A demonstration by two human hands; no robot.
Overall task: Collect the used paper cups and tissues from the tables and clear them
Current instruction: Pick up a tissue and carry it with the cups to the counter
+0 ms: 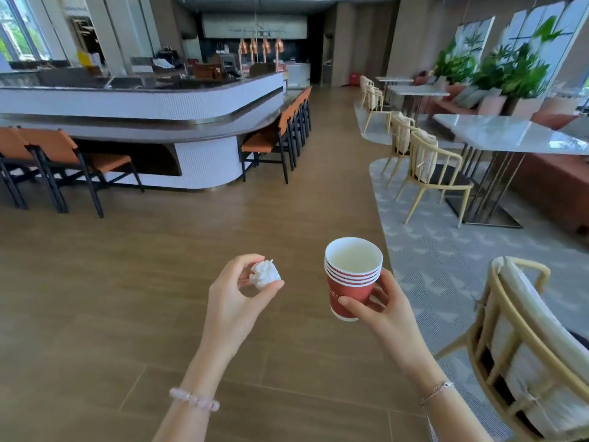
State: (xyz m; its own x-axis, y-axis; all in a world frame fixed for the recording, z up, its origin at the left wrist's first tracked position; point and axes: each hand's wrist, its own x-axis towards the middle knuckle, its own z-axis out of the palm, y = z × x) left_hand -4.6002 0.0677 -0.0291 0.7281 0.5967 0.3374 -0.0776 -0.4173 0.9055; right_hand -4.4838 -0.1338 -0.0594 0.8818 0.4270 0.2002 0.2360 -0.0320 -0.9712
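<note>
The floor (159, 282) is filling the middle of the view. The counter (143, 103) is standing at far left, with orange stools (267, 141) lining its edge. A marble table (510, 132) is standing at right. A pale chair (510, 330) is sitting at near right. Both hands are hovering over the floor, well apart from the table.

The right hand (382, 311) is gripping a stack of red cups (350, 282), with fingers and thumb curling round the wall. The stack is sitting upright, mouth up. The left hand (232, 298) is pinching a crumpled tissue (266, 274) between thumb and fingertips.
</note>
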